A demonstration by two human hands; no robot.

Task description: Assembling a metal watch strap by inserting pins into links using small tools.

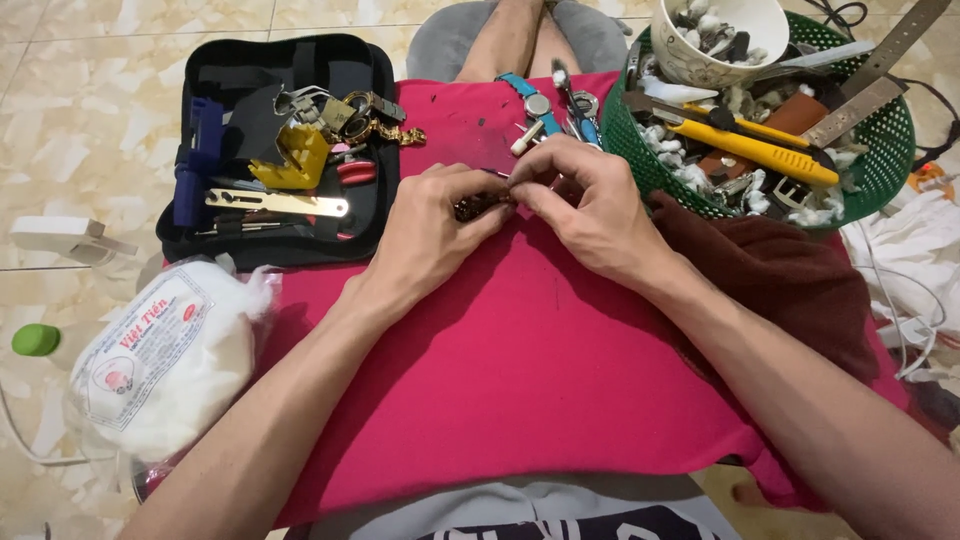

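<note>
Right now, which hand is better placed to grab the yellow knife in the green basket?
Right hand, probably. It sits beside the green basket holding the yellow knife; the left hand is farther off, by the black case.

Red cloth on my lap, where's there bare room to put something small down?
The red cloth is bare below both hands, between the forearms, down to its near edge. Crowded spots: the black tool case left, the green basket right, and the watch pieces just beyond the left hand and right hand.

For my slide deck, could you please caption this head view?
Both hands, left hand and right hand, pinch a small dark piece over a red cloth.
</note>
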